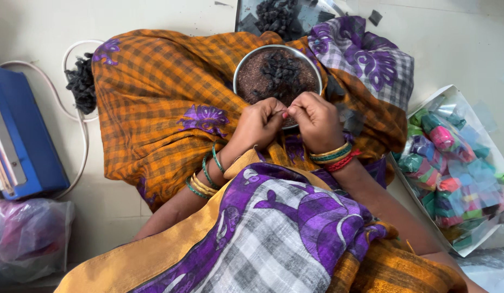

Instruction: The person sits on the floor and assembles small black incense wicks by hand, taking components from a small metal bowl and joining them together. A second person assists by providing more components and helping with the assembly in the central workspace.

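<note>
A round metal bowl (244,64) rests on my lap, filled with tiny dark beads and a clump of black beaded strands (281,69). My left hand (259,122) and my right hand (316,119) meet at the bowl's near rim, fingertips pinched together on something very small, perhaps a thread or needle; I cannot make out which. Both wrists wear several bangles. My lap is draped in orange checked cloth (154,92) with purple patterns.
A blue box (24,135) and a white cable (81,116) lie at the left, next to a black beaded bundle (81,84). A plastic bag (29,233) sits lower left. A white tray of colourful thread spools (453,168) stands at the right. A dark tray (273,16) with black beads lies beyond.
</note>
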